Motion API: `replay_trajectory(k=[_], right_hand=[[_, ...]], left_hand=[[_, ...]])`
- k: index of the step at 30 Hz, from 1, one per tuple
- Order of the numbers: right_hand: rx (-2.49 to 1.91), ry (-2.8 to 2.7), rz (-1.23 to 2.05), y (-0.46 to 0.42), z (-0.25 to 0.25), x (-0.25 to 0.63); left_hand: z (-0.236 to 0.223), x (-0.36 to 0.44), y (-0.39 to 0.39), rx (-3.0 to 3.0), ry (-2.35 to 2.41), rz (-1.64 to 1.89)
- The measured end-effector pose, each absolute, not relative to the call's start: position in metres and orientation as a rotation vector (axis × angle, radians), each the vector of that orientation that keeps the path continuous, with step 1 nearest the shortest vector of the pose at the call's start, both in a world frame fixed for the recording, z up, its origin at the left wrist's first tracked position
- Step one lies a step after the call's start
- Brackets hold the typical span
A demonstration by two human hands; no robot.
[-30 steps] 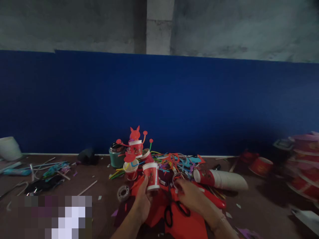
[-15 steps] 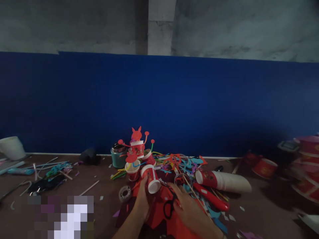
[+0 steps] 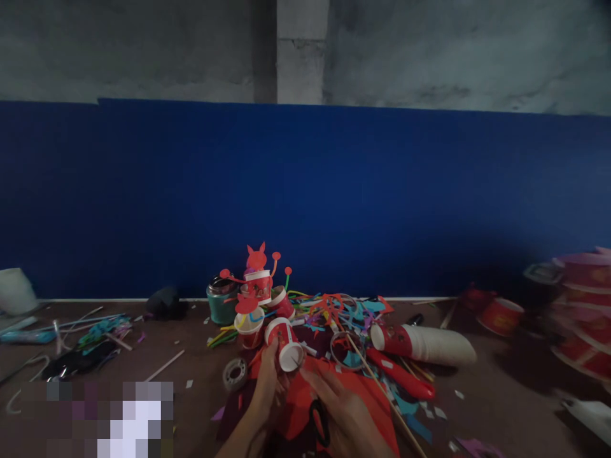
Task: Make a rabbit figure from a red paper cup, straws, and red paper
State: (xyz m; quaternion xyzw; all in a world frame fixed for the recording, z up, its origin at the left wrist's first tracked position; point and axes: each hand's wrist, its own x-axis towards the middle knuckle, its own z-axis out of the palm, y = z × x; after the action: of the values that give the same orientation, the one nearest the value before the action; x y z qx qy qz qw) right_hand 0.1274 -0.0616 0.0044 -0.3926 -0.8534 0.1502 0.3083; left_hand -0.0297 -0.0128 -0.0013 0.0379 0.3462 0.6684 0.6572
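Note:
A red paper cup with a white base lies tilted in my left hand, its base turned towards me. My right hand grips scissors, whose black handle loop hangs below the fingers. The blades are mostly hidden, but a thin tip seems to touch the cup's base. Under both hands spreads red paper. Just behind the held cup stand a cup with a red paper piece on top and a red cat-eared paper figure.
A tape roll and a teal jar are on the left. To the right lie stacked paper cups, a red stapler-like tool and a long wooden stick. Colourful scraps litter the table before a blue panel.
My right hand has moved left and closer to the cup, bringing the scissors' tip to its base. The left hand keeps its hold on the cup. The view has shifted slightly.

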Motion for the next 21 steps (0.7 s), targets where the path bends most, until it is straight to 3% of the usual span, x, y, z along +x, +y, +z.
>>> replay_trajectory(k=[9, 21], right_hand=[[-1.289, -2.491, 0.276, -0.062, 0.011, 0.122], [-1.310, -2.480, 0.163, -0.065, 0.013, 0.121]], left_hand=[[-0.002, -0.026, -0.017, 0.142, 0.813, 1.557], [-0.008, -0.027, -0.013, 0.154, 0.861, 1.559]])
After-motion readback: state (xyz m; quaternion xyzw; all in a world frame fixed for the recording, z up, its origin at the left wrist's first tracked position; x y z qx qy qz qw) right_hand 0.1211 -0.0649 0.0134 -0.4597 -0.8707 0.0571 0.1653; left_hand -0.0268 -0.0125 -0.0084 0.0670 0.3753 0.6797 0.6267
